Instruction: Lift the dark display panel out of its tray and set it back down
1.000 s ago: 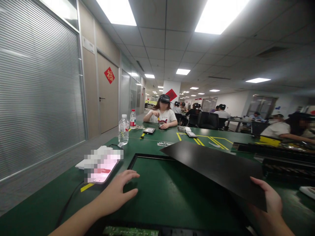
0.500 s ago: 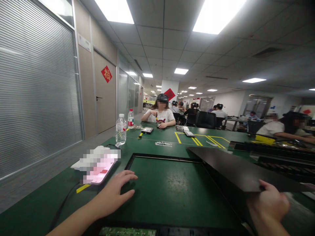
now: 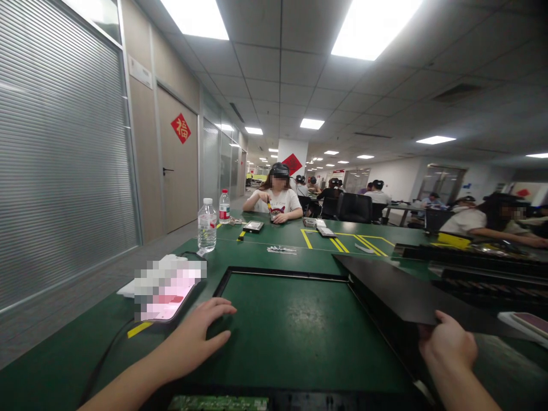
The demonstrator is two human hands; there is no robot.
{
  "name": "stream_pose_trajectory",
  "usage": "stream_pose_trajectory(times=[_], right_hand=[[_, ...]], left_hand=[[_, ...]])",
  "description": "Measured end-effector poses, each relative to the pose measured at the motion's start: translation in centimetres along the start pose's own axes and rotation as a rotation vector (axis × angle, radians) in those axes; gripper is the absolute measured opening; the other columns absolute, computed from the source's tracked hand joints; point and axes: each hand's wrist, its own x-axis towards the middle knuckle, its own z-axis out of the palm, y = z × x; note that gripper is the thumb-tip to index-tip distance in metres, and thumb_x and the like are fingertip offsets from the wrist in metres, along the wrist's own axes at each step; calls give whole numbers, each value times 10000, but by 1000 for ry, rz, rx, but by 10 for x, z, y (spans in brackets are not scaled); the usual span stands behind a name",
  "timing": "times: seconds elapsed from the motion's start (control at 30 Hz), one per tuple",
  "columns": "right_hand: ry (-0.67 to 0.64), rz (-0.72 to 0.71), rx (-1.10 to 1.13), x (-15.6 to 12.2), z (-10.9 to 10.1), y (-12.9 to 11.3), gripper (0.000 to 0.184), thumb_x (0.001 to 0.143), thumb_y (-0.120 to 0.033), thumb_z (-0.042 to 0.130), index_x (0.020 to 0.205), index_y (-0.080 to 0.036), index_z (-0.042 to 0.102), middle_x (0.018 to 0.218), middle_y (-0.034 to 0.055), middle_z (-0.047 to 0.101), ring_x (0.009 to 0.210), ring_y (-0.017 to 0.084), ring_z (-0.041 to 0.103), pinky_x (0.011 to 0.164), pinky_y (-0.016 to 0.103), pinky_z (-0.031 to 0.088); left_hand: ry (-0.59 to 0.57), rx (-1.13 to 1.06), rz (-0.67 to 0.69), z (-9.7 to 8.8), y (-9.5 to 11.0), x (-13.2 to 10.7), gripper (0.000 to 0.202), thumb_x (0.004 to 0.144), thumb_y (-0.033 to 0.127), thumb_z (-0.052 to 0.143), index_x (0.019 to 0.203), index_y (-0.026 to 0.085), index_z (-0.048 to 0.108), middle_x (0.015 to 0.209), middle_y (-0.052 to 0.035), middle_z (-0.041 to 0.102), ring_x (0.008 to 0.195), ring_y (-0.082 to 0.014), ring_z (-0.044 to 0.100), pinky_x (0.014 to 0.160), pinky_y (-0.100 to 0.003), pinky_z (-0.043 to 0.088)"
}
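Observation:
A thin black frame lies flat on the green table right before me. My left hand rests open, fingers spread, on the frame's near left corner. At the right, my right hand is closed on the near edge of a large black sheet. The sheet lies low and nearly flat along the frame's right side. A green circuit board strip shows at the bottom edge.
A phone with a lit pink screen lies left of the frame, a cable trailing from it. Two water bottles stand further back. Black trays are stacked at the right. A person works across the table; others sit behind.
My right hand has swung the black sheet from tilted over the frame down and to the right, where it now lies almost flat. My left hand has stayed on the frame's corner.

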Motion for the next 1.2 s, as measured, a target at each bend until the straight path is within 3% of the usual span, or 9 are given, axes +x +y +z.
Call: stream_pose_trajectory(times=[0.13,0.33,0.5,1.2], right_hand=[[163,-135,12,-2,9,-1,417,547,20,597,849,-258,526,1073,-66,576,551,71,576,588,280,555],[207,-61,69,17,-1,3,359,550,43,582,807,-199,518,1092,1,582,726,134,627,692,346,547],[225,-26,56,25,-7,3,405,567,56,564,883,-194,528,1133,21,570,749,150,633,712,358,543],[25,89,-15,39,-11,7,574,700,23,465,1193,-263,395,1122,16,581,600,109,622,582,298,559]], left_hand=[[13,-19,10,2,-2,0,330,714,311,551,1032,254,619,1181,-60,554,1106,-252,482,977,-394,331],[7,-23,14,3,1,0,329,708,316,555,1023,255,628,1169,-60,566,1099,-250,489,974,-390,333],[-15,-6,-3,3,6,-2,332,716,313,544,1032,248,621,1176,-64,555,1105,-249,481,978,-391,324],[-13,-4,12,6,2,-3,331,712,303,553,1033,258,623,1171,-61,559,1103,-253,480,978,-395,322]])
